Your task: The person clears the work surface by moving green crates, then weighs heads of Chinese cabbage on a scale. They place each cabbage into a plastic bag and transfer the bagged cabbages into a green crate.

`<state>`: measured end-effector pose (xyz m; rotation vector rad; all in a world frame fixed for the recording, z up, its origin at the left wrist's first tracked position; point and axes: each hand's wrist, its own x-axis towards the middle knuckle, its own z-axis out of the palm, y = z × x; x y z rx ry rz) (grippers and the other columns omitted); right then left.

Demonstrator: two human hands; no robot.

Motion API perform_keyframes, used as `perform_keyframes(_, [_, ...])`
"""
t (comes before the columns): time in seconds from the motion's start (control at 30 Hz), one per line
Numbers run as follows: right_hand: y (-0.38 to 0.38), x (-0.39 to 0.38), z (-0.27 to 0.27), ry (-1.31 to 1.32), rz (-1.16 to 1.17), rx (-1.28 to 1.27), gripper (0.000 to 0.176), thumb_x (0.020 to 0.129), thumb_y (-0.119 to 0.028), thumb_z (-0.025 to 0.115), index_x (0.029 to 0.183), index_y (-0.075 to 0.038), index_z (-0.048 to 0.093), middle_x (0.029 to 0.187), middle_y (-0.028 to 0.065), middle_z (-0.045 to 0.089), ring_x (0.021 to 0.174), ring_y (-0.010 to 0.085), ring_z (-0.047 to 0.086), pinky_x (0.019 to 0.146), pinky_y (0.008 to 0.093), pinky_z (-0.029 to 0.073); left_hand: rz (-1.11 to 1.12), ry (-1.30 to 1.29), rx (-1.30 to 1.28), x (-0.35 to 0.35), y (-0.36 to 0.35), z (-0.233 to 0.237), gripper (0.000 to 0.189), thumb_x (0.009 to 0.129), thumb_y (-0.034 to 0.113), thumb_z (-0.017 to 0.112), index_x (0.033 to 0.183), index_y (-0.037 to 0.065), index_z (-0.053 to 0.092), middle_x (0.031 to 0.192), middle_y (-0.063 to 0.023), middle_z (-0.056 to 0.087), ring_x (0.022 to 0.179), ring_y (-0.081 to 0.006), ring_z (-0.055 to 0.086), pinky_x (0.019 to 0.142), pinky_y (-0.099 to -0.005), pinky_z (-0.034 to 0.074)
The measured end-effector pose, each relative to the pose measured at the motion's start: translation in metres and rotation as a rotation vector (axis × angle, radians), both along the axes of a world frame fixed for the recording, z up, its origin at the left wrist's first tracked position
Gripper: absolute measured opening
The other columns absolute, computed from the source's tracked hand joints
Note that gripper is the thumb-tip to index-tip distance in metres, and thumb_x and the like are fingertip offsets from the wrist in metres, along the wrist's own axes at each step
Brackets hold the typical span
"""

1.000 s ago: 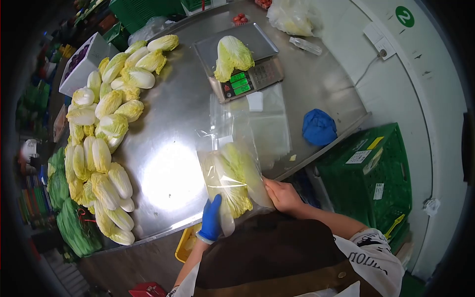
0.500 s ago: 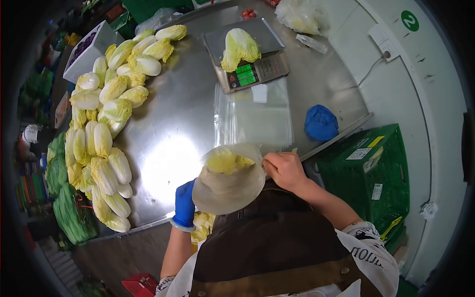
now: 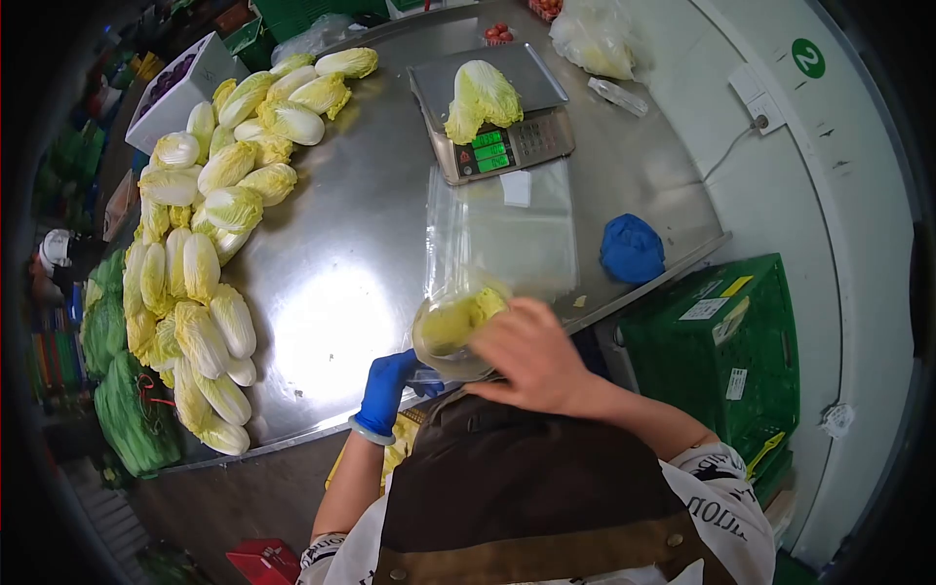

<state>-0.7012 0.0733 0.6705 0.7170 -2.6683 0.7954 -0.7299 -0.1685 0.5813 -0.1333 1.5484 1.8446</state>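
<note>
Close to my body, a clear plastic bag (image 3: pixel 426 336) surrounds a Chinese cabbage (image 3: pixel 451 325); yellow-green leaves show through and at the opening. My left hand (image 3: pixel 387 392), in a blue glove, is closed on the bag's lower left side, where loose film shows by the fingers. Bare and smeared by motion, my right hand (image 3: pixel 536 359) lies across the bag's right side; its fingertips are not clear. Just beyond lies a stack of flat clear bags (image 3: pixel 517 239) with a white paper slip (image 3: pixel 517 188) on it.
A scale (image 3: pixel 541 136) with a lit display carries another Chinese cabbage (image 3: pixel 483 97). Many cabbages (image 3: pixel 229 210) are piled along the table's left side. A crumpled blue item (image 3: pixel 632 249) lies near the right edge, above a green crate (image 3: pixel 712 361). Tomatoes (image 3: pixel 498 33) sit at the back.
My right hand has moved left and down over the bag, from its right edge. My left hand has shifted slightly right. The bagged cabbage has tilted and moved a little right.
</note>
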Motion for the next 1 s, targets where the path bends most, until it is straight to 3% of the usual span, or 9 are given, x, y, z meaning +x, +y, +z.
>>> perform_keyframes(0.13, [0.011, -0.007, 0.011, 0.098, 0.104, -0.003, 0.033, 0.071, -0.025, 0.072, 0.098, -0.007, 0.062, 0.091, 0.0044, 0.061, 0.086, 0.0216, 0.059, 0.091, 0.0405, 0.043, -0.002, -0.105, -0.015, -0.003, -0.007, 0.004, 0.045, 0.095, 0.028, 0.039, 0.088, -0.009, 0.063, 0.073, -0.0172, 0.065, 0.061, -0.0219, 0.061, 0.061, -0.0310, 0.049])
perform_keyframes(0.17, [0.024, -0.002, 0.056, 0.227, -0.123, -0.090, 0.034, 0.076, -0.021, 0.069, 0.103, -0.002, 0.062, 0.094, 0.0099, 0.064, 0.091, 0.0237, 0.061, 0.092, 0.0428, 0.043, -0.016, -0.062, -0.014, -0.003, -0.012, 0.001, 0.044, 0.095, 0.028, 0.041, 0.089, -0.010, 0.063, 0.072, -0.0177, 0.065, 0.061, -0.0233, 0.062, 0.061, -0.0320, 0.049])
perform_keyframes(0.23, [0.051, 0.024, 0.055, 0.230, -0.458, -0.913, 0.030, 0.081, -0.007, 0.060, 0.108, 0.006, 0.059, 0.102, 0.0202, 0.062, 0.102, 0.0323, 0.060, 0.090, 0.0483, 0.044, -0.014, -0.097, 0.015, 0.002, -0.018, 0.002, 0.042, 0.094, 0.027, 0.044, 0.089, -0.010, 0.063, 0.073, -0.0182, 0.065, 0.064, -0.0253, 0.064, 0.063, -0.0332, 0.050])
perform_keyframes(0.33, [0.083, 0.011, 0.099, 0.400, -0.258, -0.453, 0.031, 0.080, 0.004, 0.051, 0.111, 0.005, 0.056, 0.117, 0.0221, 0.056, 0.107, 0.0372, 0.056, 0.090, 0.0520, 0.043, 0.015, -0.122, 0.029, 0.005, -0.021, 0.000, 0.043, 0.094, 0.029, 0.045, 0.090, -0.010, 0.063, 0.075, -0.0181, 0.066, 0.065, -0.0259, 0.065, 0.065, -0.0335, 0.051])
perform_keyframes(0.47, [0.075, -0.028, 0.020, 0.053, -0.236, 0.560, 0.039, 0.074, -0.002, 0.062, 0.112, -0.002, 0.057, 0.114, 0.0162, 0.057, 0.113, 0.0367, 0.049, 0.097, 0.0460, 0.039, 0.030, -0.103, 0.029, 0.005, -0.025, -0.001, 0.046, 0.095, 0.032, 0.044, 0.092, -0.010, 0.063, 0.077, -0.0183, 0.067, 0.066, -0.0254, 0.065, 0.065, -0.0332, 0.051])
perform_keyframes(0.6, [0.046, -0.032, -0.071, -0.584, -0.144, -0.380, 0.046, 0.070, -0.015, 0.074, 0.112, -0.003, 0.060, 0.112, 0.0129, 0.061, 0.112, 0.0270, 0.051, 0.095, 0.0356, 0.041, -0.035, -0.072, 0.054, 0.000, -0.027, -0.004, 0.049, 0.096, 0.035, 0.042, 0.094, -0.009, 0.063, 0.079, -0.0187, 0.067, 0.067, -0.0233, 0.064, 0.065, -0.0313, 0.049])
perform_keyframes(0.7, [0.036, -0.052, -0.087, -0.947, -0.447, -0.576, 0.026, 0.073, -0.012, 0.071, 0.096, 0.000, 0.067, 0.099, 0.0108, 0.066, 0.109, 0.0234, 0.054, 0.095, 0.0331, 0.041, 0.214, -0.021, 0.077, -0.011, -0.027, -0.013, 0.045, 0.095, 0.030, 0.039, 0.093, -0.008, 0.064, 0.078, -0.0171, 0.066, 0.069, -0.0226, 0.061, 0.068, -0.0316, 0.047])
perform_keyframes(0.83, [0.040, -0.018, -0.068, -0.640, -0.193, -0.677, 0.012, 0.075, -0.008, 0.069, 0.085, -0.002, 0.070, 0.092, 0.0067, 0.068, 0.105, 0.0245, 0.056, 0.094, 0.0333, 0.041, 0.413, 0.263, 0.018, 0.036, -0.023, 0.016, 0.043, 0.095, 0.026, 0.039, 0.096, -0.009, 0.063, 0.083, -0.0178, 0.067, 0.072, -0.0216, 0.061, 0.072, -0.0321, 0.046])
perform_keyframes(1.0, [0.066, 0.058, -0.134, -0.456, 0.029, -0.450, 0.017, 0.077, -0.009, 0.067, 0.093, -0.007, 0.071, 0.110, 0.0049, 0.065, 0.114, 0.0245, 0.050, 0.096, 0.0353, 0.039, 0.329, -0.068, -0.034, 0.147, -0.019, -0.065, 0.034, 0.093, 0.023, 0.045, 0.095, -0.004, 0.065, 0.085, -0.0118, 0.068, 0.077, -0.0204, 0.065, 0.071, -0.0319, 0.050])
